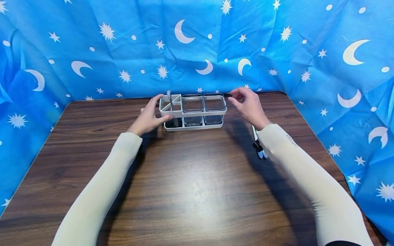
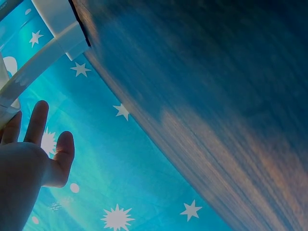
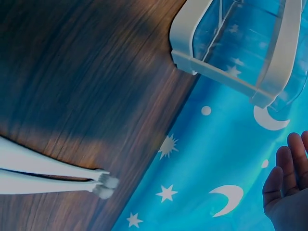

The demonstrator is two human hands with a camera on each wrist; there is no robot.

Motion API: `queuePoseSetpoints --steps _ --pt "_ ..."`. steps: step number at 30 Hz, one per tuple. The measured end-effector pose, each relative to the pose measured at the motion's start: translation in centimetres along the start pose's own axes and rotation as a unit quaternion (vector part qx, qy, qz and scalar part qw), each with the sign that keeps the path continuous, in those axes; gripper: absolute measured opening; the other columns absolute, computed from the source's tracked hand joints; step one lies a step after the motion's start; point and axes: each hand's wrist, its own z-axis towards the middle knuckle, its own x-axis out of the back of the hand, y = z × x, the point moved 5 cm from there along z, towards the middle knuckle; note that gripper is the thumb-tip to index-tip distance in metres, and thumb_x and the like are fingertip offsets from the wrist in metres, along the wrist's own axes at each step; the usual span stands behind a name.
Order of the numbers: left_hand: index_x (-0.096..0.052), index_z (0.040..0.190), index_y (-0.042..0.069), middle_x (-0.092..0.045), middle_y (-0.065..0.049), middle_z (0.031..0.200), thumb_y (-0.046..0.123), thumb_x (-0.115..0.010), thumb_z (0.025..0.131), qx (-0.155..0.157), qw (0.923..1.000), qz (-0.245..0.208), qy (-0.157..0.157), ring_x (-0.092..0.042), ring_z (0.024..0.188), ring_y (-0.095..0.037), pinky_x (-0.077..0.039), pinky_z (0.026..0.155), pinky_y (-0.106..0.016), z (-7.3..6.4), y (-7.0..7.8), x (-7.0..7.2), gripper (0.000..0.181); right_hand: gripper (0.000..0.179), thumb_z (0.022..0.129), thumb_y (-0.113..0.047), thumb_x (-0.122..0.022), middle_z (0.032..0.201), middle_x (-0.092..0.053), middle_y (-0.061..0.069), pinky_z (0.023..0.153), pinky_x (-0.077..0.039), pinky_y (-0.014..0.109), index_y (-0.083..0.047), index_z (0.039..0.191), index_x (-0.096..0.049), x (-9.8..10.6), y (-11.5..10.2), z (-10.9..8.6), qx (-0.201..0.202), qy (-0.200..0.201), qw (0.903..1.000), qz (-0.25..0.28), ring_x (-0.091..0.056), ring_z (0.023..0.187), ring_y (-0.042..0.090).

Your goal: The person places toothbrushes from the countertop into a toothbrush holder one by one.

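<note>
A white two-tier rack (image 1: 194, 128) stands near the back edge of the table. Its left section has a divided top (image 1: 176, 99), where a slim greyish upright item (image 1: 169, 96) sticks out. Two clear square cups, a middle one (image 1: 193, 120) and a right one (image 1: 213, 119), sit in the other sections. My left hand (image 1: 148, 118) grips the rack's left end, thumb at the front and fingers at the far side. Just beyond the right end hovers my right hand (image 1: 248, 106), fingers loosely bent, holding nothing; a gap separates it from the rack (image 3: 231, 82).
Two slim white-handled items (image 3: 48, 175) with greyish tips, resembling toothbrushes, lie on the wooden table (image 1: 197, 184) under my right forearm. A black part (image 1: 258, 147) shows on them. Blue cloth (image 1: 147, 44) with moons and stars hangs behind the table and at its sides.
</note>
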Motion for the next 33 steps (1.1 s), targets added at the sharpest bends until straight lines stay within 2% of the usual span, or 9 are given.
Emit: queuePoseSetpoints --steps 12,19,33 --pt "-0.017 0.151 0.024 -0.021 -0.006 0.153 0.057 -0.067 0.079 0.001 1.0 -0.004 -0.003 -0.025 0.137 -0.03 0.0 0.104 -0.064 0.1 -0.1 -0.1 0.094 0.033 0.091 -0.033 -0.062 0.107 -0.057 0.004 0.085 -0.043 0.038 -0.009 0.115 -0.062 0.8 2.3 -1.0 -0.051 -0.006 0.9987 0.005 -0.05 0.097 0.023" --pt "-0.016 0.151 0.024 -0.02 -0.006 0.154 0.058 -0.067 0.079 0.001 1.0 -0.006 -0.004 -0.024 0.138 -0.03 0.001 0.105 -0.064 0.1 -0.1 0.0 0.094 0.033 0.092 -0.031 -0.062 0.107 -0.058 0.007 0.083 -0.045 0.038 -0.007 0.115 -0.062 1.2 3.3 -1.3 -0.052 -0.002 0.9986 -0.011 -0.052 0.093 0.022" --pt "-0.016 0.151 0.024 -0.02 -0.006 0.154 0.057 -0.067 0.079 0.006 0.9999 -0.004 -0.008 -0.023 0.138 -0.029 0.001 0.104 -0.064 0.0 0.1 0.2 0.094 0.034 0.094 -0.03 -0.059 0.105 -0.058 0.007 0.079 -0.045 0.036 -0.006 0.118 -0.058 1.8 4.6 -2.2 -0.075 -0.017 0.997 -0.006 -0.053 0.091 0.022"
